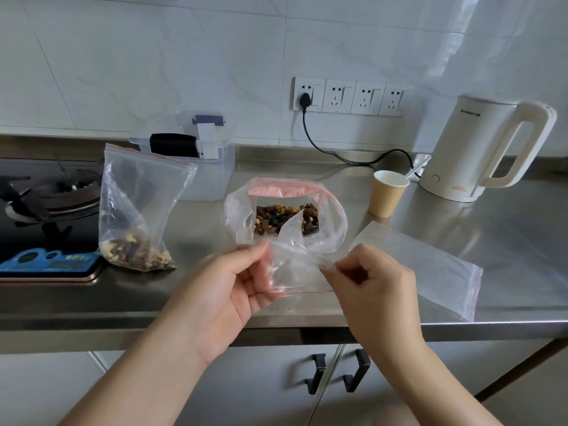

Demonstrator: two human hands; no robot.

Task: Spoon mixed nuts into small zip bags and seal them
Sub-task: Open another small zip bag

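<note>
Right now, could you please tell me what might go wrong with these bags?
1. The small clear zip bag, pinched by the left hand and right hand, could slip while being opened.
2. The wide-open clear bag of mixed nuts behind could be knocked and spill.
3. The tall upright nut bag looks unsteady and may topple.

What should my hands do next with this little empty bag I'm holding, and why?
Probably pull its mouth open. Your left hand and right hand each pinch a side of the small zip bag, which is empty and looks flat. The open bag of mixed nuts sits just behind it, ready for scooping.
</note>
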